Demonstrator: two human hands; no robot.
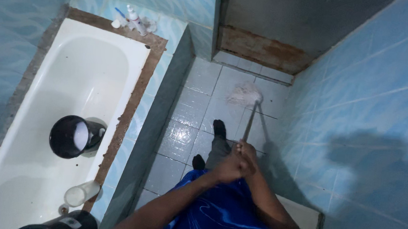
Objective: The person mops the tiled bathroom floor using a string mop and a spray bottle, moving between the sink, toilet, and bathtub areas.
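Blue-tiled walls (372, 68), wet pale floor tiles (183, 137), white bathtub (30, 179) (brown rim) along the left

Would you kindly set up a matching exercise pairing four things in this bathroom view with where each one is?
Things:
1. mop head
2. black bucket
3. white bottle
4. both hands

Places:
A. on the ledge at the far corner of the bathtub
B. wrapped around the mop handle
C. inside the white bathtub
D. on the wet floor tiles near the door

Pairs: 1-D, 2-C, 3-A, 4-B
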